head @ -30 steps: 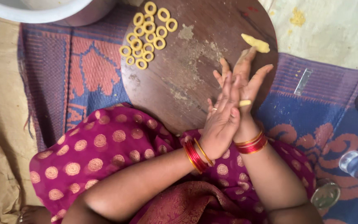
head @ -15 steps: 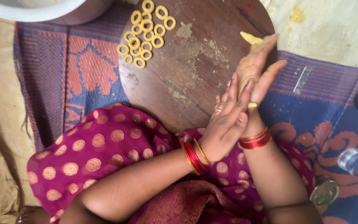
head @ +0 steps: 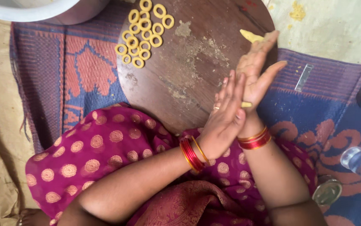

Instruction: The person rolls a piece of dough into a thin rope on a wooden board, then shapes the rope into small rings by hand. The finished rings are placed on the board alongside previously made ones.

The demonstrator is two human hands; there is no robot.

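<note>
Dough strip (head: 251, 36): pale yellow, thin, elongated. It is pressed between the palms of the left hand (head: 225, 119) and right hand (head: 256, 72). One end projects beyond the right fingertips; a small portion shows at the heel of the palms.

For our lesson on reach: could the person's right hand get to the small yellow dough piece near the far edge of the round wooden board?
Probably yes. The right hand already has its fingertips beside the yellow dough piece, with nothing between them, though it is pressed against the left hand.
</note>
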